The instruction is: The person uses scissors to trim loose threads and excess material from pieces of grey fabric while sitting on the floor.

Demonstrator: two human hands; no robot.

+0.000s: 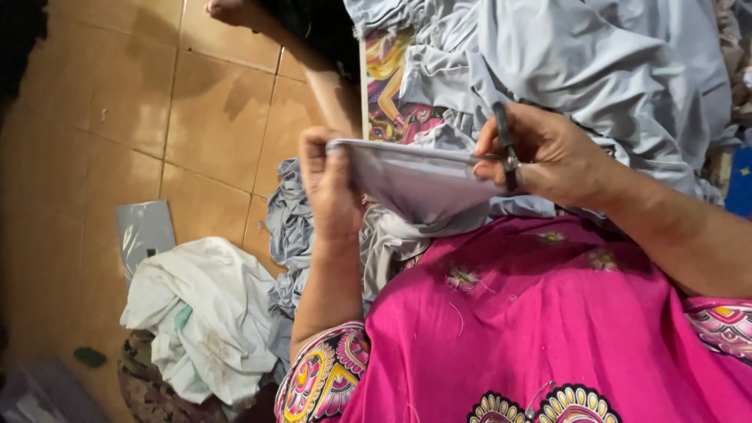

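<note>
The right hand (548,160) is closed around a small pair of dark-handled scissors (505,149), fingers through the loops, with the blades meeting the right end of a folded piece of pale grey cloth (415,180). The left hand (329,188) pinches the other end of that same cloth between thumb and fingers, so the piece is stretched taut between the two hands, its upper edge a straight seam and the rest sagging below. The cloth hangs just above the person's lap, which is covered by a bright pink garment (540,321) with patterned sleeve cuffs.

Beyond the hands lies a large heap of loose grey fabric (595,63), partly covering a colourful printed picture panel (388,86). More grey fabric trails down beside the left forearm. On the tan tiled floor (157,117) to the left sit a crumpled white cloth bundle (207,313) and a flat grey plastic bag (143,231).
</note>
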